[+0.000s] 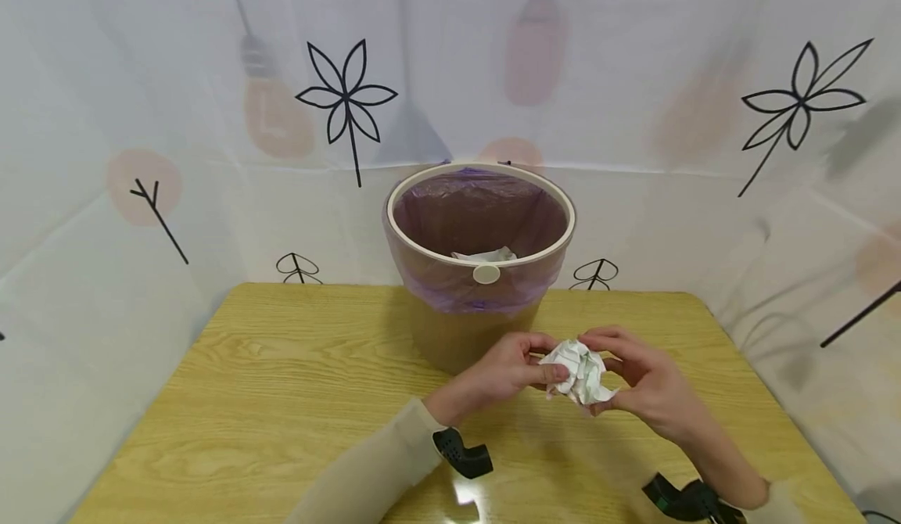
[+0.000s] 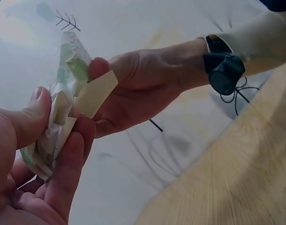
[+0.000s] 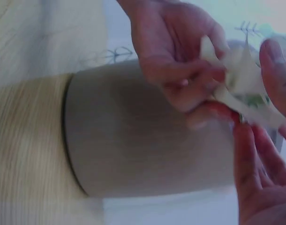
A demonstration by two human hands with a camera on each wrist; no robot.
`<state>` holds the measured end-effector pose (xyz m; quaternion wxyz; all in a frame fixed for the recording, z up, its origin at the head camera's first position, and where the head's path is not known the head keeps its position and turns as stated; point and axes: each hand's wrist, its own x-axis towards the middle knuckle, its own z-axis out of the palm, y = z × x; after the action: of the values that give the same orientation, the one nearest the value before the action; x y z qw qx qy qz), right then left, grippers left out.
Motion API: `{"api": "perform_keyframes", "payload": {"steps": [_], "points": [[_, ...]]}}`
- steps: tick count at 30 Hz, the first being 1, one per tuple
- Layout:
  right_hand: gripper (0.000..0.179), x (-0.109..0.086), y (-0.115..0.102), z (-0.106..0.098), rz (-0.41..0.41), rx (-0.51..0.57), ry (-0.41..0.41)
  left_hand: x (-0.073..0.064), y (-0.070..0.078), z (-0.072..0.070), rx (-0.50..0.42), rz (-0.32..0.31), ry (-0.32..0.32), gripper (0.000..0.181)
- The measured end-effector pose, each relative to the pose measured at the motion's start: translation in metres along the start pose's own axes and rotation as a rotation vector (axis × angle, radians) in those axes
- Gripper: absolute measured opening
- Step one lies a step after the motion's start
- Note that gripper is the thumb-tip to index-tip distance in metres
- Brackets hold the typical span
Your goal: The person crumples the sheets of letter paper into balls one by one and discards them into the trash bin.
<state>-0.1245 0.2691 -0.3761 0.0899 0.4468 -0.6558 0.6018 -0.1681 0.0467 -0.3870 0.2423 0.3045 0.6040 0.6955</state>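
Both hands hold a crumpled ball of paper (image 1: 580, 373) over the table, just in front and to the right of the trash bin. My left hand (image 1: 501, 369) pinches it from the left, the thumb on its near side. On the other side, my right hand (image 1: 655, 393) grips its right edge between curved fingers and thumb. The left wrist view shows the paper (image 2: 97, 93) with folded cream, white and green parts. In the right wrist view the paper (image 3: 246, 77) is blurred, with fingers of both hands around it.
A tan trash bin (image 1: 450, 340) with a pale rim and purple liner stands at the table's back. White crumpled paper (image 1: 487, 256) shows inside it. The wooden table (image 1: 303, 367) lies beneath; a patterned white curtain (image 1: 211, 117) hangs behind and at the sides.
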Motion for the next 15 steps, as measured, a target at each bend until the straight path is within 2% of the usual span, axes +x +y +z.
{"api": "perform_keyframes", "payload": {"steps": [5,10,13,15], "points": [[0.062,0.005,-0.004,0.01,0.018,-0.1,0.118,0.002,-0.002,0.003,0.007,-0.008,0.006,0.024],[0.045,0.009,-0.009,0.017,0.178,-0.226,0.191,0.003,-0.006,0.004,0.064,0.011,0.047,0.021],[0.038,0.009,-0.01,0.019,0.289,-0.283,0.222,0.003,-0.009,0.004,0.16,0.053,0.095,0.021],[0.032,0.009,-0.01,0.021,0.354,-0.261,0.241,0.003,-0.011,0.003,0.242,0.089,0.125,0.023]]}}
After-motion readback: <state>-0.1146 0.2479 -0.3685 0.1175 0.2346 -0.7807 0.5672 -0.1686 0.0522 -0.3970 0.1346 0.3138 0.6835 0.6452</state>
